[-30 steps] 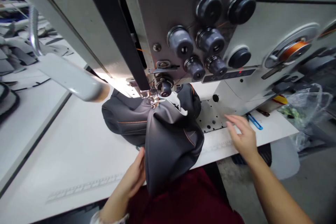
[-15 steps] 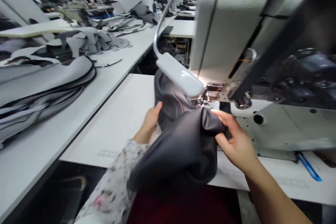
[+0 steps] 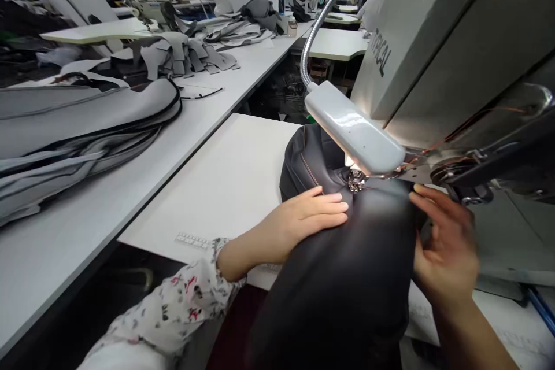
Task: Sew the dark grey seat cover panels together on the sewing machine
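Left hand (image 3: 299, 219) has shifted from the cover's (image 3: 347, 283) side to lie flat atop it near the foot (image 3: 356, 181), apparently steadying it. Right hand (image 3: 451, 248) curls at its right side; grip indeterminable. Cover overhangs the table's (image 3: 208, 185) front edge.

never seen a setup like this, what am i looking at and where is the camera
The camera sits on a person's head, looking forward and down. At the right is a sewing machine, with a lamp on a bendy neck lighting its metal foot. A dark piece with orange stitching lies partly on the white table, at the foot. The bare left hand rests flat on it; the right hand touches its right edge, though blur hides whether it grips. On the long table at left lie grey pieces.
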A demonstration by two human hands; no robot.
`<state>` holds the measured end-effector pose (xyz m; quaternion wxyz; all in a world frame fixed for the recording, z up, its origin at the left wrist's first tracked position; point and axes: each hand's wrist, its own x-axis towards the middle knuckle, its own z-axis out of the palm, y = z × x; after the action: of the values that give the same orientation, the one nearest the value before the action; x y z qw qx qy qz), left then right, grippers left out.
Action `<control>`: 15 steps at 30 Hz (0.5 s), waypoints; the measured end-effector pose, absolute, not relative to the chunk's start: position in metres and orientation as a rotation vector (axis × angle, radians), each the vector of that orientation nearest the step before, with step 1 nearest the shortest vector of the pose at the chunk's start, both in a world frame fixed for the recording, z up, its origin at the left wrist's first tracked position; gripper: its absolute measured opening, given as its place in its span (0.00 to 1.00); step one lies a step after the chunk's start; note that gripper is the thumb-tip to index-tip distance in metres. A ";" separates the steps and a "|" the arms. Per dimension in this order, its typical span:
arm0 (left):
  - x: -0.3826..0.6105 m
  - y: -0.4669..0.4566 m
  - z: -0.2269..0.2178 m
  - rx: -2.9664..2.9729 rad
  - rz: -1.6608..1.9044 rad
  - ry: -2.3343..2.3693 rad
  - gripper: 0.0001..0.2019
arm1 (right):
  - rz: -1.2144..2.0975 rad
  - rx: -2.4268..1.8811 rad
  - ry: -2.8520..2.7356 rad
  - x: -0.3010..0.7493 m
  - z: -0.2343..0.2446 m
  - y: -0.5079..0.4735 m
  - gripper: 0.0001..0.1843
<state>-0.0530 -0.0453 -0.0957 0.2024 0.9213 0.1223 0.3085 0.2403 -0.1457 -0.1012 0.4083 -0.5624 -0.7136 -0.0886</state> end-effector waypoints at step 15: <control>-0.030 -0.033 -0.073 2.969 0.925 0.030 0.18 | -0.167 -0.973 -2.601 0.239 -0.058 -0.124 0.13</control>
<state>-0.0302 -0.0330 -0.0732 0.0158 0.9546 0.0096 0.2974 0.2388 -0.1236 -0.0584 0.1787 -0.3440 -0.9199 -0.0592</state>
